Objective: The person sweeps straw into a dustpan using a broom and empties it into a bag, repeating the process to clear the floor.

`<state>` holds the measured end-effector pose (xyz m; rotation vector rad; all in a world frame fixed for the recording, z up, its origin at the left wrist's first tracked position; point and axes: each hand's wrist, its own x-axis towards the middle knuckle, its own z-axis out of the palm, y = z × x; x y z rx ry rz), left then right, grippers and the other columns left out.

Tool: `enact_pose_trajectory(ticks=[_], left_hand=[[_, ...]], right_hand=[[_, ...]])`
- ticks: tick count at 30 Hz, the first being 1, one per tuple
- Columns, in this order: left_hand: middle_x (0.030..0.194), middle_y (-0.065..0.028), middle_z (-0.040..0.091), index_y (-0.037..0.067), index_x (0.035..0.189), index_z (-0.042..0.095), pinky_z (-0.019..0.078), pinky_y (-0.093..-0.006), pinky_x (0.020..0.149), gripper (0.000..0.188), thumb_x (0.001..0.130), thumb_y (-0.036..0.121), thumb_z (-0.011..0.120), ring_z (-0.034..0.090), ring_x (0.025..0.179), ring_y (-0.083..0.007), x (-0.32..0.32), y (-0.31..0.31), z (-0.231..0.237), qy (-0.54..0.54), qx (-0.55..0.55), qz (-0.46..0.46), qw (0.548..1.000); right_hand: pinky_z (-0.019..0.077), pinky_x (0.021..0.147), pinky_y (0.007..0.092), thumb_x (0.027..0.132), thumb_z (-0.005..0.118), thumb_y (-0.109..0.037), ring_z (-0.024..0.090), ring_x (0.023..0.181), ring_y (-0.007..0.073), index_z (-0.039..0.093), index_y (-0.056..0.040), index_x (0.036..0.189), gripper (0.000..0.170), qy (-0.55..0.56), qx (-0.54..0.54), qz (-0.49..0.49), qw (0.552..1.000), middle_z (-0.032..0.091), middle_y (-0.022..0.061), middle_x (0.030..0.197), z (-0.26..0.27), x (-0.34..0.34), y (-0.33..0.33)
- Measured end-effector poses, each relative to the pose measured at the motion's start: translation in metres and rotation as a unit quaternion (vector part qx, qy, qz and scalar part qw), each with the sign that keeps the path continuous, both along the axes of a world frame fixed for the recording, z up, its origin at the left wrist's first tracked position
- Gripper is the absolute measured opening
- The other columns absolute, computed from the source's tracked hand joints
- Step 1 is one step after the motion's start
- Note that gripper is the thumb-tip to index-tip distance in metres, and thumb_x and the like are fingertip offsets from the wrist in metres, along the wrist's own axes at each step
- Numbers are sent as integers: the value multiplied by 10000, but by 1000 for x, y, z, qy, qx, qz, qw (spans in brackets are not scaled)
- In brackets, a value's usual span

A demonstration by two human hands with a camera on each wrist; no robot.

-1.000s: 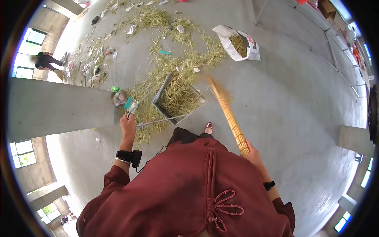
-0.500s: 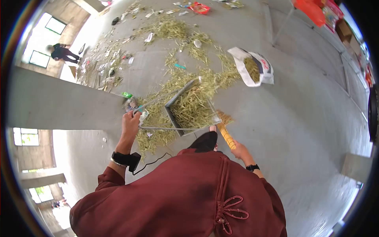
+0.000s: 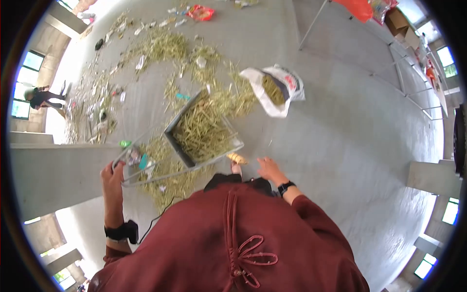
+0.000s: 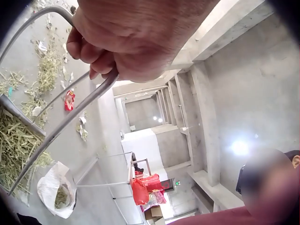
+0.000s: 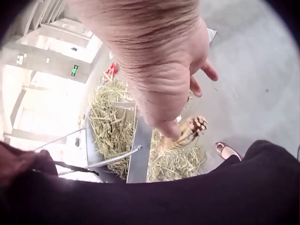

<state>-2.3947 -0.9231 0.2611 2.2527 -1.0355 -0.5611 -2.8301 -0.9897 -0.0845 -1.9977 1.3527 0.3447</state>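
Note:
My left hand (image 3: 112, 181) grips the bent metal handle of a dustpan (image 3: 179, 150); in the left wrist view, curled fingers of that hand (image 4: 136, 40) wrap the grey rod (image 4: 75, 113). Straw (image 3: 204, 129) fills the pan, which is off to the right of that hand. My right hand (image 3: 271, 171) has its fingers extended and holds nothing. Beside the pan's near right corner is the short visible end of a broom (image 3: 237, 158). In the right wrist view the broom's handle end (image 5: 198, 123) shows just below the right hand (image 5: 164, 75); the rest is partly hidden.
Straw and litter (image 3: 158, 46) cover the floor ahead and left. A white sack (image 3: 267, 100) with straw stands beyond the pan. A concrete pillar (image 3: 63, 173) is at left, metal frames (image 3: 314, 24) at upper right, a person (image 3: 44, 97) far left. A foot (image 3: 236, 168) is near the broom.
My right hand has let go of the broom, which it gripped before. The broom now lies close to the pan. My left hand still grips the dustpan handle and appears farther left.

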Motion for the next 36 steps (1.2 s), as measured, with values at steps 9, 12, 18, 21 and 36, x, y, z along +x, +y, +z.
enact_pose_trajectory(ticks=[9,12,18,21,36], left_hand=[[544,62,363,-1,788,612,219,-220,442,161,815,119,509,324,505,-21,-21,-55,-1,20,5,-5,1000],[553,69,355,3,789,609,218,-218,443,146,816,107,510,316,504,-21,-39,-71,-5,33,-1,2,999],[549,70,344,14,806,600,213,-213,447,135,819,120,517,305,497,-27,-76,-95,-4,12,39,33,999],[544,66,345,13,802,599,210,-210,449,144,820,128,514,306,500,-28,-104,-118,4,19,79,57,995],[539,79,342,17,854,603,202,-203,447,143,838,117,501,296,494,-16,-178,-182,-10,65,111,19,991]], right_hand=[[391,858,488,780,512,-165,467,1007,381,459,-220,1261,487,36,-186,-140,972,492,207,1053,-10,-41,-134],[417,794,488,747,494,-106,492,934,396,460,-234,1268,538,14,-204,-125,971,517,216,974,20,-42,-188],[405,778,472,780,482,-118,488,953,354,458,-253,1268,507,59,-198,-58,977,513,208,977,-5,-25,-255],[414,760,476,795,477,-134,491,964,337,466,-221,1253,466,93,-168,-23,981,506,197,1002,-21,-26,-284],[459,765,487,750,579,-181,494,1000,348,490,0,1029,344,13,-140,-101,985,445,145,1131,-40,-76,-325]])
